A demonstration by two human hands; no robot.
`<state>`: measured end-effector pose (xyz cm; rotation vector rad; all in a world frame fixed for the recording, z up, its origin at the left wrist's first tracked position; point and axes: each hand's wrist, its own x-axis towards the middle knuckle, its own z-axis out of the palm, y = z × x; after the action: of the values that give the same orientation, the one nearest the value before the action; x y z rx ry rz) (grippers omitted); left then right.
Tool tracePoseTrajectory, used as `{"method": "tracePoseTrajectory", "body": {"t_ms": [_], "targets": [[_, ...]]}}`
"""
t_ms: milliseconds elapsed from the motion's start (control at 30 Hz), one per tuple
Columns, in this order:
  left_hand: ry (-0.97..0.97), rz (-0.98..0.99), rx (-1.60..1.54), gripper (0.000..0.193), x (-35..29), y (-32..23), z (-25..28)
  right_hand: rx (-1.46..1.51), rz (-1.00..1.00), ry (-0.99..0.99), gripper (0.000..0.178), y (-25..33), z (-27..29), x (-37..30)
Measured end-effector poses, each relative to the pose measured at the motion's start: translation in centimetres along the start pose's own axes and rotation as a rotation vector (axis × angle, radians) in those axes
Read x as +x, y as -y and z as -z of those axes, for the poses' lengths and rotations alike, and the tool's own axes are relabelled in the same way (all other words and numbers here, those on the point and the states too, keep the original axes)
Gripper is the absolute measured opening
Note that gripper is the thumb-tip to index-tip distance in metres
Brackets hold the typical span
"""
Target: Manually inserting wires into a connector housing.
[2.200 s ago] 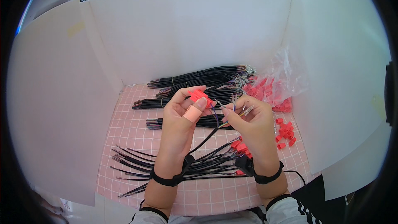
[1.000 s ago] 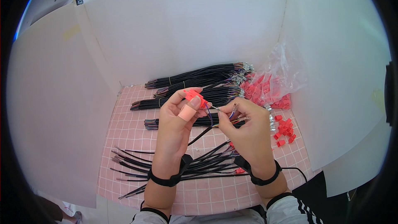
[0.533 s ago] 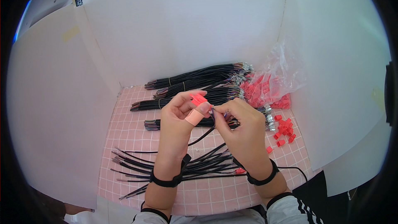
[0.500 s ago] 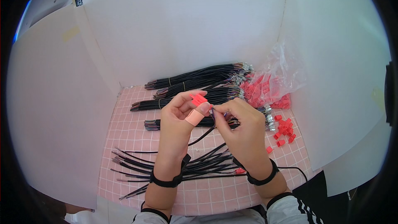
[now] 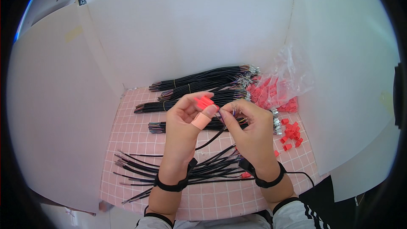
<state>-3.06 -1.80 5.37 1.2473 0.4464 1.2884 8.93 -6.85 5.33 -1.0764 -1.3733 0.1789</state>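
Above the middle of the table, my left hand (image 5: 182, 121) is closed, pinching a red plastic connector housing (image 5: 205, 102) between thumb and fingers. A peach-coloured band (image 5: 201, 121) wraps that thumb. At the housing's right end, my right hand (image 5: 254, 125) is closed in a pinch on a thin wire of a black cable (image 5: 208, 142). Other thin wires with small metal ends (image 5: 237, 107) fan out by its index finger. The cable hangs down between my hands. Whether a wire end sits inside the housing is hidden by my fingertips.
Bundles of black cables (image 5: 203, 76) lie across the back of the pink checked table (image 5: 203, 201). Loose cables (image 5: 140, 167) spread beneath my forearms. Right of the bundles are a clear bag of red housings (image 5: 271, 89) and loose red pieces (image 5: 291, 133). White panels (image 5: 190, 25) enclose the table.
Both hands have shifted slightly right with the housing. My right fingers have moved along the wires, and more of the thin metal-tipped ends now show by the index finger.
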Motion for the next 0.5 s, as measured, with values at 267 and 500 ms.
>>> {"method": "tracePoseTrajectory", "body": {"t_ms": [267,500], "targets": [[-0.056,0.000,-0.069,0.028,0.1,0.0,-0.2,0.213,-0.137,0.009,0.007,-0.4,-0.3,0.3],[-0.074,0.043,-0.210,0.026,0.4,-0.2,0.8,0.660,-0.280,-0.006,0.007,-0.3,-0.1,0.4]]}}
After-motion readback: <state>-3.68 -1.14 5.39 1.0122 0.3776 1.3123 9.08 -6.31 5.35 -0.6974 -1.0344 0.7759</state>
